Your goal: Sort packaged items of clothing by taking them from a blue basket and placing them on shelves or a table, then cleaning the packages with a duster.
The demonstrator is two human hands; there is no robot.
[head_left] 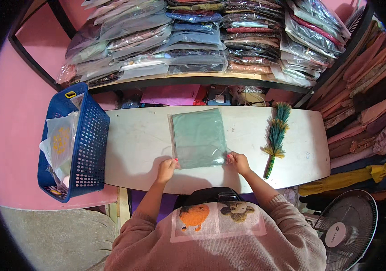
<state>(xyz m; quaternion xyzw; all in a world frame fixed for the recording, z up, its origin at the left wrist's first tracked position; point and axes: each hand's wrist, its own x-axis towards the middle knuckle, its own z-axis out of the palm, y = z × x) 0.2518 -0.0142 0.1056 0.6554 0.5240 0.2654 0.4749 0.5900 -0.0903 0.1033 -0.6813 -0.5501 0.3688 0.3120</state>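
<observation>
A folded pale green fabric item in a clear plastic bag lies on the white table. My left hand pinches the bag at its near left corner. My right hand pinches it at the near right corner. A teal and yellow feather duster with a green handle lies to the right of my right hand.
A blue perforated basket with bagged items stands at the left end of the table. Behind, a shelf holds several stacks of bagged garments. Draped fabrics hang at the right, above a standing fan.
</observation>
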